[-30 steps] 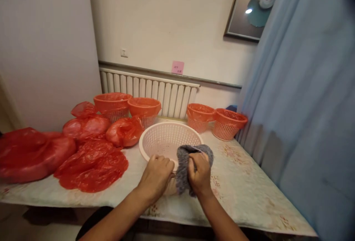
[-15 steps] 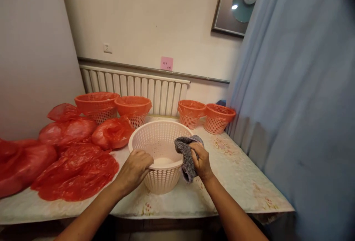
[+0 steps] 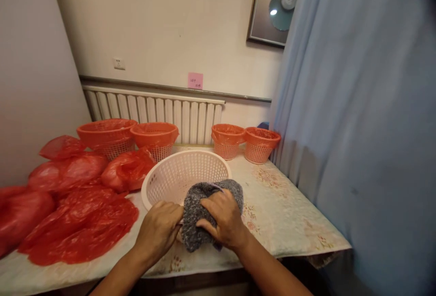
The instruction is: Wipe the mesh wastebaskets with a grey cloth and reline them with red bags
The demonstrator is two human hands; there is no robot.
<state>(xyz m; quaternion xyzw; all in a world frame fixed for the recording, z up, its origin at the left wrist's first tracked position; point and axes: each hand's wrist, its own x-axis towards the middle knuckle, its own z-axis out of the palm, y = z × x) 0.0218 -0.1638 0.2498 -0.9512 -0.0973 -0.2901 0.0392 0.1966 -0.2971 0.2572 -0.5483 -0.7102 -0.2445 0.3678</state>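
A pale pink plastic basket [image 3: 185, 164] with a perforated wall stands upright on the table in front of me. My left hand [image 3: 160, 228] grips its near rim, thumb and fingers closed over the edge. In my right hand [image 3: 223, 219] is a grey cloth [image 3: 199, 196], bunched and spread over the near right rim and outer wall. The cloth hides that part of the basket and lies right beside my left fingertips.
Several baskets lined with red bags [image 3: 155, 135] stand at the back by the radiator [image 3: 170, 114]. Loose red plastic bags [image 3: 81, 223] are heaped on the left. A floral cloth covers the table [image 3: 286, 223]. A blue curtain [image 3: 327, 105] hangs at the right.
My right hand has brought the cloth leftward and nearer, from the basket's right side to its near rim. My left hand keeps its hold on the rim. The view has shifted slightly.
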